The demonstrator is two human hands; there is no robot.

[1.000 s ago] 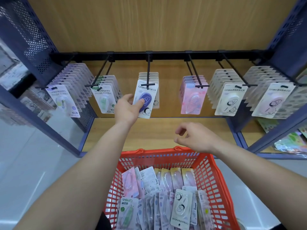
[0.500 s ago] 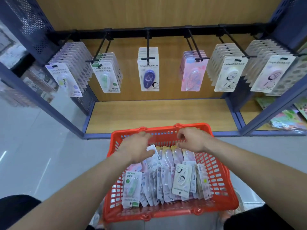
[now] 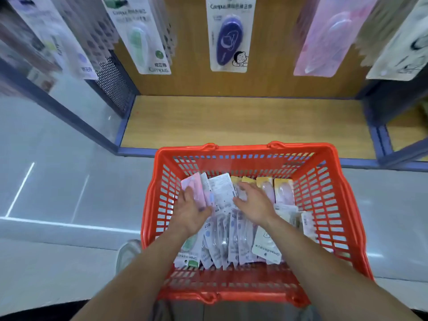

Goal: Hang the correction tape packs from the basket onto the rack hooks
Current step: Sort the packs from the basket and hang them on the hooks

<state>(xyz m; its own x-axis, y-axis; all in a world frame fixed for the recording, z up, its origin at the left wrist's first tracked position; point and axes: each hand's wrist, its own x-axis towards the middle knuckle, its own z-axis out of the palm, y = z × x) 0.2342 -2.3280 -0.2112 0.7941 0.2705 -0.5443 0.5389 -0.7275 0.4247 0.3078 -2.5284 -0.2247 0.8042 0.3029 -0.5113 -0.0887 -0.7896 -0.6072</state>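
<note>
One wide display rack [image 3: 243,121] fills the space beyond both hands, with a wood-grain back panel and shelf board, blue metal frame and a perforated side panel. Its hung packs dangle above and ahead of the hands, their tops cut off by the frame edge: a green hung pack [image 3: 141,40], a purple hung pack [image 3: 229,38] straight ahead, a pink hung pack [image 3: 324,38], and blurred rows to either side. Pale glossy floor [image 3: 58,181] spreads to the left of the hands.

Around the hands stands the red plastic basket [image 3: 243,149], its slotted lattice walls rising on every side of them. The correction tape packs [image 3: 231,242] lie inside it, flat glossy cards with clear blisters, overlapping on edge in a loose heap beneath and nearer than the hands; yellow-topped ones lean at the far wall.

The right hand [image 3: 254,205] lies palm down on the heap with fingers spread and nearly straight, holding nothing. The left hand [image 3: 192,210] rests its fingers on a pink pack [image 3: 193,181] at the far left corner, thumb beside the card's edge; whether it pinches the card cannot be told. A white pack [image 3: 222,188] stands between the two hands.

A grey shoe [image 3: 127,251] shows just outside the basket's left wall.
</note>
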